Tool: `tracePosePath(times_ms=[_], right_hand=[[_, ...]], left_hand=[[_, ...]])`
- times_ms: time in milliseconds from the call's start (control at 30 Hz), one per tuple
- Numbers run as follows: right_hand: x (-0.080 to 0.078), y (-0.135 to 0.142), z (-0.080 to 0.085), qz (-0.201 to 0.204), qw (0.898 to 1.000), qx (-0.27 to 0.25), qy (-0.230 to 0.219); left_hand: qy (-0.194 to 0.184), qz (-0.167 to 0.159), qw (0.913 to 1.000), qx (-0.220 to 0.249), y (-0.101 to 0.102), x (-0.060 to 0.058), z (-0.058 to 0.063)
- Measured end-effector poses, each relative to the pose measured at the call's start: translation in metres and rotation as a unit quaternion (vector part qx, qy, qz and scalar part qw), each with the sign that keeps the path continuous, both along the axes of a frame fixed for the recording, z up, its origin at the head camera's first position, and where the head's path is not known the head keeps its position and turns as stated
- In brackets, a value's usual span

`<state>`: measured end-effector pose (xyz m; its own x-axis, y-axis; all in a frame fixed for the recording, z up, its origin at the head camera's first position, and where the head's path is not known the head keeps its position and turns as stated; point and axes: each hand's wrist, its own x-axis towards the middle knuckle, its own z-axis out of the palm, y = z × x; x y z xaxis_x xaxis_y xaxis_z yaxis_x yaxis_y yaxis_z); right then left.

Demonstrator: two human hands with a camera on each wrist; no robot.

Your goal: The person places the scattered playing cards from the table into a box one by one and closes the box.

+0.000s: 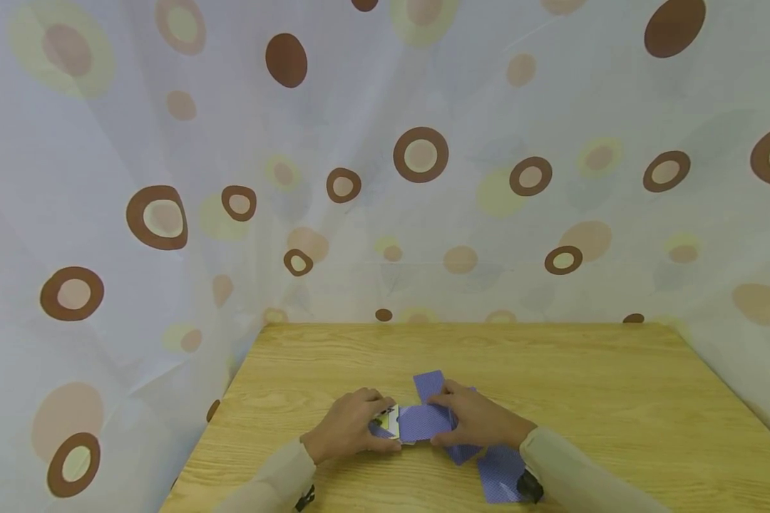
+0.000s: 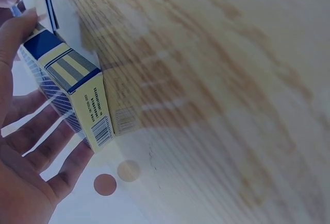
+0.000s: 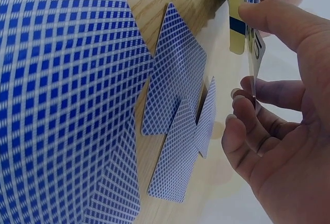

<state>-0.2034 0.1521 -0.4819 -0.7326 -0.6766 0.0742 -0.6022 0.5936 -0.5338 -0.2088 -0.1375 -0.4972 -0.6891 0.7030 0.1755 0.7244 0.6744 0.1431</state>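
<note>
Wooden surface (image 1: 616, 406) meets spotted sheeting (image 1: 372, 221) along its far edge. Near centre, the left hand (image 1: 349, 427) grips a barcoded box (image 2: 77, 80), fine print unclear; the right hand (image 1: 480, 420) pinches a card (image 1: 423, 423) at the box's right end.

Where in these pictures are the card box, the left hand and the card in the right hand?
Card box (image 2: 89, 104): left wrist view, end panel with the barcode.
Left hand (image 1: 348, 426): head view, back of the hand.
Held card (image 1: 425, 424): head view, patterned back.
</note>
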Motion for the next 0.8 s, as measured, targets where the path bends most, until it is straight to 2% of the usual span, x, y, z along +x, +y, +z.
tracePosePath(times_ms=[400,800], right_hand=[[-0.0011,0.0015,0.0026,-0.005,1.000,-0.014,-0.007],[-0.0028,0.0021,-0.0015,0.001,1.000,-0.011,-0.013]], left_hand=[[0.016,-0.011,0.9998,0.005,0.0003,-0.0004,-0.0016],[0.007,-0.003,0.9999,0.007,0.0000,0.0008,-0.0005]])
